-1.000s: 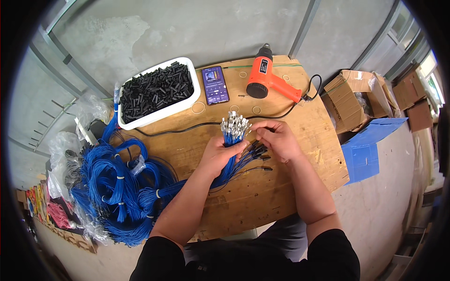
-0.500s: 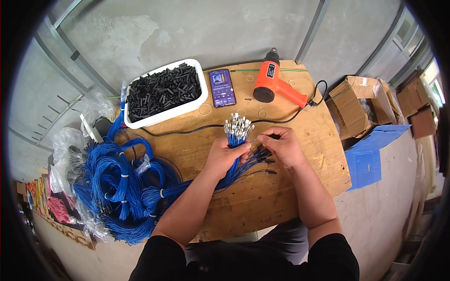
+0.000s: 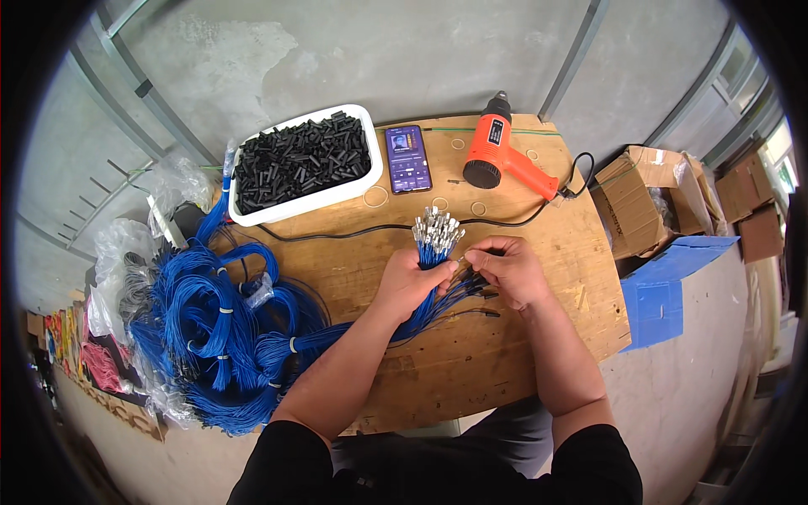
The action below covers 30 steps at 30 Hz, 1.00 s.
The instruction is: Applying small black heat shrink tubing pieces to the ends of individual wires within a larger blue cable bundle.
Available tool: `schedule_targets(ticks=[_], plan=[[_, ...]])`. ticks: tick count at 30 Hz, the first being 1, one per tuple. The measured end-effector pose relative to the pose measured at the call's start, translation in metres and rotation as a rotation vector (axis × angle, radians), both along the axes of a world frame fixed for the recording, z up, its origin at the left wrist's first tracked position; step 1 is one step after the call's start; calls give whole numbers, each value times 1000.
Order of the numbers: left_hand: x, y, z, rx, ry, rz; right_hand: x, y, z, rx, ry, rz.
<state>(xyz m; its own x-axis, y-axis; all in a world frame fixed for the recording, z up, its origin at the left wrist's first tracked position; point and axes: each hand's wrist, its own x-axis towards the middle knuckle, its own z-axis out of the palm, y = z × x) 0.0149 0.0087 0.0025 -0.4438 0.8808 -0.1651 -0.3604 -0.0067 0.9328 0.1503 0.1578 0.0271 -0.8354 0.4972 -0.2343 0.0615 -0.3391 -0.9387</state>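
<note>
My left hand [image 3: 411, 283] is wrapped round a bundle of blue wires [image 3: 429, 253], whose silvery metal terminals [image 3: 438, 225] stand up above the fingers. Close beside it, my right hand [image 3: 507, 271] has thumb and fingertips pinched together at a small light wire end near the left thumb. Whether a black tube is also in the right fingers cannot be made out. Below the hands, several wires fan out to the right, some tipped with a black sleeve [image 3: 491, 313]. The bundle runs left to large coils of blue wire [image 3: 202, 316] bound with pale ties.
A white tray [image 3: 376, 168] full of short black tubes stands at the table's back left. Right of it lie a phone [image 3: 408, 160] and an orange heat gun [image 3: 497, 151], its black cord [image 3: 337, 236] crossing the wooden table [image 3: 555, 353]. Cardboard boxes [image 3: 631, 206] stand right.
The right fingertips have come slightly closer to the left thumb. A dark piece seen at the right fingers earlier no longer shows clearly. The whole view has shifted slightly; the left hand keeps its grip.
</note>
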Motion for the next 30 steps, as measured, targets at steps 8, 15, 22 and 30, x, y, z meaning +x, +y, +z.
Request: schedule_targets(ticks=[8, 15, 22, 30], plan=[[-1, -2, 8, -31, -108, 77, 2, 6, 4, -162, 107, -7], [-4, -3, 7, -43, -158, 105, -1, 5, -8, -91, 153, -49], [-6, -3, 7, -41, -189, 114, -2, 1, -3, -112, 110, -95], [-6, -3, 6, -26, -180, 96, -3, -3, -3, -67, 107, -138]])
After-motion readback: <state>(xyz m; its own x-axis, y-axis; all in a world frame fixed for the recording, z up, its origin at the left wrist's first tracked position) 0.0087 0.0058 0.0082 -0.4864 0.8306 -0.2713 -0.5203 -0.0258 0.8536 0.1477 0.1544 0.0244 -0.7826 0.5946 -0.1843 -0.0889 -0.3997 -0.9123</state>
